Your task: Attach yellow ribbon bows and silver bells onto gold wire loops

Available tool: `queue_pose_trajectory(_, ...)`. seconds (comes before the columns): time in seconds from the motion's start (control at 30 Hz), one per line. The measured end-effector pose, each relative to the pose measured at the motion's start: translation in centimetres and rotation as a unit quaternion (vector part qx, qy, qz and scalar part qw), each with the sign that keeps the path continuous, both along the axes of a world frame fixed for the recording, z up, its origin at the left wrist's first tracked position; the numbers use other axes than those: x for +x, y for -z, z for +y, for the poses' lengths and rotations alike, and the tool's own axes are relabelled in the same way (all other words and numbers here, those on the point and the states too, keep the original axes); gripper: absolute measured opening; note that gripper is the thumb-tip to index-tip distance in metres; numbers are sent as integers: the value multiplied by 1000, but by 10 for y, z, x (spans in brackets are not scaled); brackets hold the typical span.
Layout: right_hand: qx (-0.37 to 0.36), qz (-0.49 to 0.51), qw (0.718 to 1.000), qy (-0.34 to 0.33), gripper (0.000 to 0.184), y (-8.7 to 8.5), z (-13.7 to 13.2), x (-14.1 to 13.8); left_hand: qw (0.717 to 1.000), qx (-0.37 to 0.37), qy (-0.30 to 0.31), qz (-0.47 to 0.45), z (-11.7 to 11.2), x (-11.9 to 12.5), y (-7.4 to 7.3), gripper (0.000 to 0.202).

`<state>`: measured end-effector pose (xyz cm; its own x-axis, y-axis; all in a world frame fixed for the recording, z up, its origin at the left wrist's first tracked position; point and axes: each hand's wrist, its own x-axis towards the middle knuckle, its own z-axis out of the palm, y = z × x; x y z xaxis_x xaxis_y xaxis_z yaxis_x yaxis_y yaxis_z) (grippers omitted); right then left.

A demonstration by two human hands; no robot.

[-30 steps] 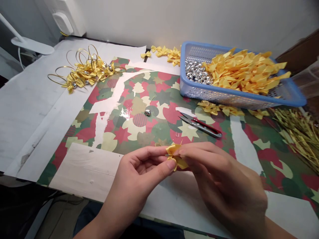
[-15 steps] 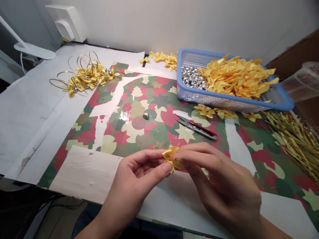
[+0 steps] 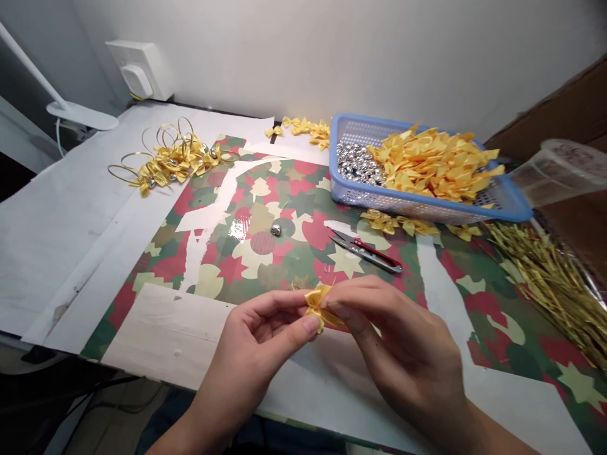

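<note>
Between my two hands is a small yellow satin ribbon bow (image 3: 315,299). My left hand (image 3: 265,341) pinches its left side between thumb and fingers. My right hand (image 3: 398,344) has its fingertips closed on the bow's right side, hiding part of it. A thin gold strand shows just behind the bow. Farther back on the patterned sheet lies a small silver bell (image 3: 275,229) with a thin strand rising from it. Thread snips (image 3: 367,251) with a red part lie beyond my right hand.
A blue basket (image 3: 427,212) at the back right holds silver bells (image 3: 358,163) and many yellow bows (image 3: 431,161). Finished-looking bows with gold loops (image 3: 175,158) are heaped at back left. Gold wire ties (image 3: 550,284) lie at right, near a clear plastic cup (image 3: 564,170).
The camera view has shifted slightly, so the table's things sit a little lower. Both hands keep their hold on the bow; my right fingers have moved slightly over it.
</note>
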<state>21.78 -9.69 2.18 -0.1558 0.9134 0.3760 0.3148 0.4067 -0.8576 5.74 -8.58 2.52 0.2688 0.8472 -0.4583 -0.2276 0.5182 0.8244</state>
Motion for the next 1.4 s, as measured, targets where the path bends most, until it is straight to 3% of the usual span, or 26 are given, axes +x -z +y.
queue_pose_trajectory(0.13, -127, 86, 987, 46, 8, 1, 7, -3, 999, 34, 13, 8, 0, -3, 1, 20)
queue_pose_trajectory(0.3, -227, 134, 963, 51, 14, 0, 14, -3, 994, 96, 9, 42, -1, -1, 2, 24)
queue_pose_trajectory(0.5, -205, 141, 968, 41, 18, 2, 14, -4, 991, 115, 21, 58, -2, -2, -4, 31)
queue_pose_trajectory(0.9, -242, 194, 951, -19, 20, -2, 13, -5, 965, 179, 52, 183, -2, -8, -5, 17)
queue_pose_trajectory(1.17, -197, 183, 963, -26, 18, -4, 15, -5, 953, 231, 37, 192, -4, -7, -4, 14)
queue_pose_trajectory(1.23, -199, 188, 961, -30, 19, -4, 15, -5, 950, 245, 17, 190, -5, -6, -4, 12)
queue_pose_trajectory(1.3, -205, 191, 960, -32, 20, -4, 14, -5, 952, 247, -40, 178, -9, -4, -5, 10)
queue_pose_trajectory(1.4, -212, 194, 957, -34, 22, -4, 14, -5, 966, 212, -90, 117, -14, 0, -7, 30)
